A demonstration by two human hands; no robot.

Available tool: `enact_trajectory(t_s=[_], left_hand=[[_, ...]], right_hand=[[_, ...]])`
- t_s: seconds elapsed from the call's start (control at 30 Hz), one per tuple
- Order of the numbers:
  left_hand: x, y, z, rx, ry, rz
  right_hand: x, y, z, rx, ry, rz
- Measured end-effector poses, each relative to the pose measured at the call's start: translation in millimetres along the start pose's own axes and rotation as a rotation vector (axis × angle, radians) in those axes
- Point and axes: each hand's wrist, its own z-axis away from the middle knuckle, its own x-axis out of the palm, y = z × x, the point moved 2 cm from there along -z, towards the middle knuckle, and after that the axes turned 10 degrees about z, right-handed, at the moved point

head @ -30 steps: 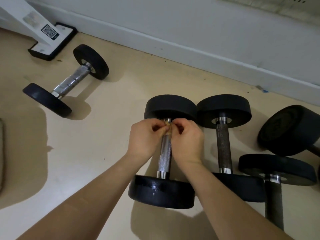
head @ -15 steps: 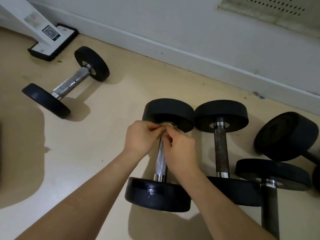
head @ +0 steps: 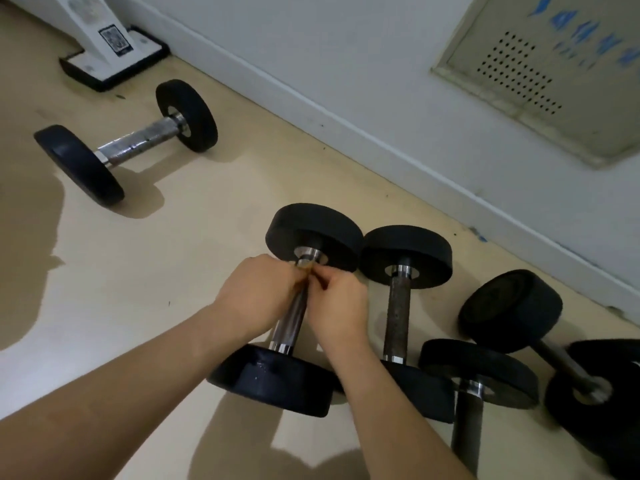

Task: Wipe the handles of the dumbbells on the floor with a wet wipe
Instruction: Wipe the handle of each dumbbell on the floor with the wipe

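Floor, far left: lone dumbbell. Centre: left hand and right hand, fingers curled, both pinching wipe at far end of middle dumbbell handle. Right: rusty dumbbell; two more beyond.

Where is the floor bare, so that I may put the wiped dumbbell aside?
A wide bare patch of floor lies between the lone dumbbell, far left, and the wiped dumbbell, where the wet wipe is pinched. Right of it is crowded: the rusty-handled dumbbell lies close beside, others beyond.
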Motion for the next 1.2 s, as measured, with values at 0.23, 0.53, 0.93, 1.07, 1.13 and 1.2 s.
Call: enact_trajectory(t_s=[0.23,0.53,0.93,1.07,1.13,1.2], left_hand=[[-6,-12,39,-0.203,-0.188,0.431],[-9,-11,79,-0.171,-0.120,0.754],[-1,-10,117,-0.116,0.050,0.748],[-6,-21,124,-0.222,0.077,0.832],[-11,-25,127,-0.242,0.109,0.887],[-10,-31,131,-0.244,0.148,0.900]], right_hand=[[-7,12,24,0.036,-0.222,0.109],[-14,-8,26,-0.039,-0.382,-0.330],[0,-2,3,-0.407,-0.102,0.228],[10,2,26,-0.399,-0.213,0.032],[10,-6,22,-0.470,-0.216,0.044],[12,-11,-1,-0.529,-0.080,0.107]])
